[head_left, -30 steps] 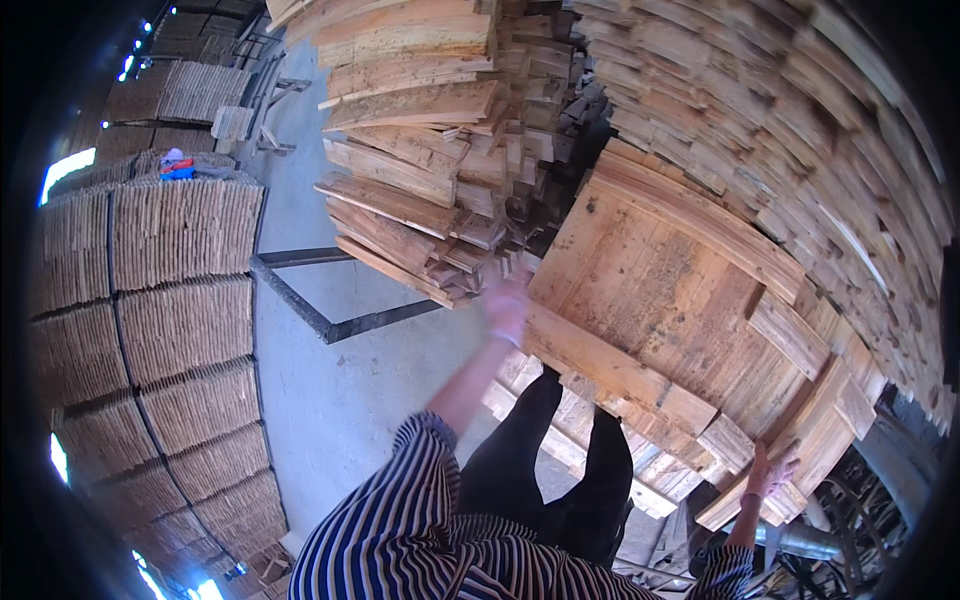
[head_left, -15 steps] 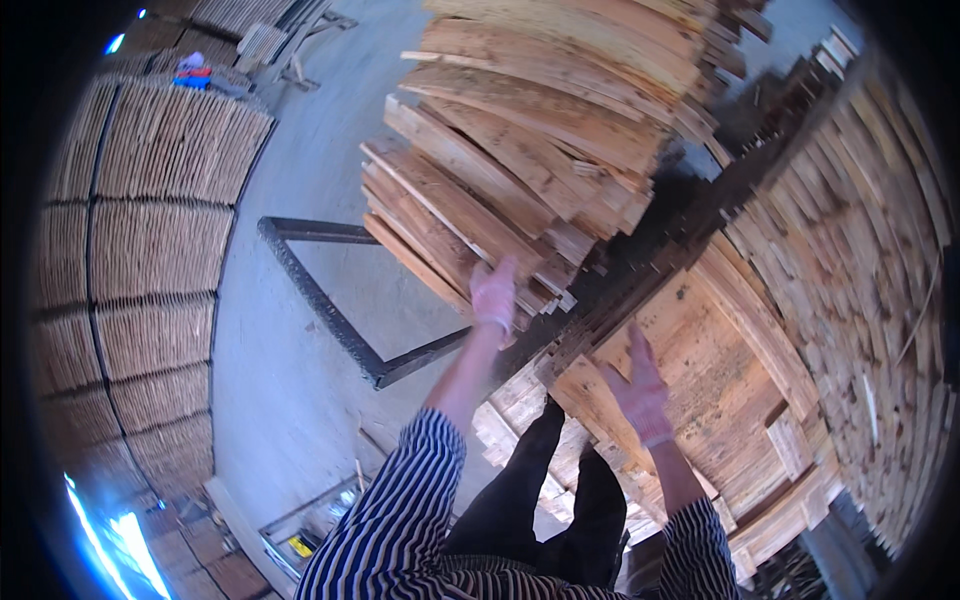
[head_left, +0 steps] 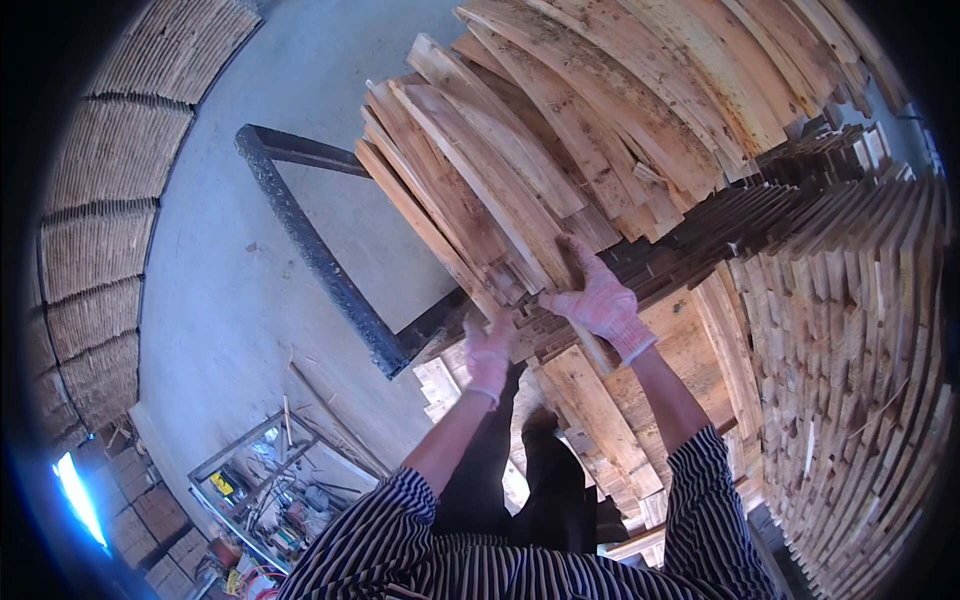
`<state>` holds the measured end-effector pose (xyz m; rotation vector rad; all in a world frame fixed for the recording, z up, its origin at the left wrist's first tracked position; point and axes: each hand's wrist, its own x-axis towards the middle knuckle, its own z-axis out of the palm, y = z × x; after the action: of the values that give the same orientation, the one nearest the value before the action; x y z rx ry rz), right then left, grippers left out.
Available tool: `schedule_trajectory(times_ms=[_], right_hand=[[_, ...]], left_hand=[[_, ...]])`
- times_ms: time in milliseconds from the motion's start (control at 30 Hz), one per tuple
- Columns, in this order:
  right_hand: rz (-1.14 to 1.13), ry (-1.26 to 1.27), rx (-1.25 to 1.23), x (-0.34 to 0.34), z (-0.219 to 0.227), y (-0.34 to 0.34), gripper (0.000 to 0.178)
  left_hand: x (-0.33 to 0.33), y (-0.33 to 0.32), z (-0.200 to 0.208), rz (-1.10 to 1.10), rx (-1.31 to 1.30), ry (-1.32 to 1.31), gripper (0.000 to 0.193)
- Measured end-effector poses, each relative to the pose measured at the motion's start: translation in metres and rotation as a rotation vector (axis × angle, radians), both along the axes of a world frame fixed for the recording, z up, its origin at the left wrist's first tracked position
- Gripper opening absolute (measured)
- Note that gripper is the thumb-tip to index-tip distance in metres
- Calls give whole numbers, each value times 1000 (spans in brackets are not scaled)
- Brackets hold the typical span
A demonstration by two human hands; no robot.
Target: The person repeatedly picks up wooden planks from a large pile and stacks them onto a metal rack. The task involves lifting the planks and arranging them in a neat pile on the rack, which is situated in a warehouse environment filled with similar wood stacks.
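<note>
My right hand (head_left: 600, 302), in a pale pink glove, is at the near end of the plank stack (head_left: 650, 110). Its thumb and fingers straddle a narrow wooden plank (head_left: 480, 190), whose near end sticks out below the palm. My left hand (head_left: 488, 358), gloved alike, is blurred by the lower ends of the leftmost planks. Whether its fingers touch them I cannot tell. Under and right of my right hand lies a wide board surface (head_left: 665, 350), with a loose plank (head_left: 600, 415) across its left part.
A tall stack of boards (head_left: 850, 350) stands at the right. A black metal frame (head_left: 320, 260) juts out left of the planks. Bundled boards (head_left: 105, 245) line the far left. Lower left is a rack of tools and clutter (head_left: 290, 490).
My right hand has moved up and left from the wide board to a plank in the stack. My left hand has dropped lower along the plank ends. The view has shifted.
</note>
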<state>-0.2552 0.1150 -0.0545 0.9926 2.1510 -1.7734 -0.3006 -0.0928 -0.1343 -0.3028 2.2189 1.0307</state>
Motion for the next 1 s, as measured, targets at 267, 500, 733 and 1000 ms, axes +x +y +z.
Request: schedule_trajectory(times_ms=[267,500,733,1000], right_hand=[[45,-59,770,-61,33,-4,98],[192,-54,713,-129,-78,-56,105],[334,-238,590,-163,-89,-90,109],[185,208,-274,-124,-15,-9,115]], left_hand=[[-53,-47,-105,109,406,-430,54],[-47,9,-122,-307,44,-254,49],[-52,-26,-133,-245,-140,-96,47],[-22,-26,68,526,831,-642,17]])
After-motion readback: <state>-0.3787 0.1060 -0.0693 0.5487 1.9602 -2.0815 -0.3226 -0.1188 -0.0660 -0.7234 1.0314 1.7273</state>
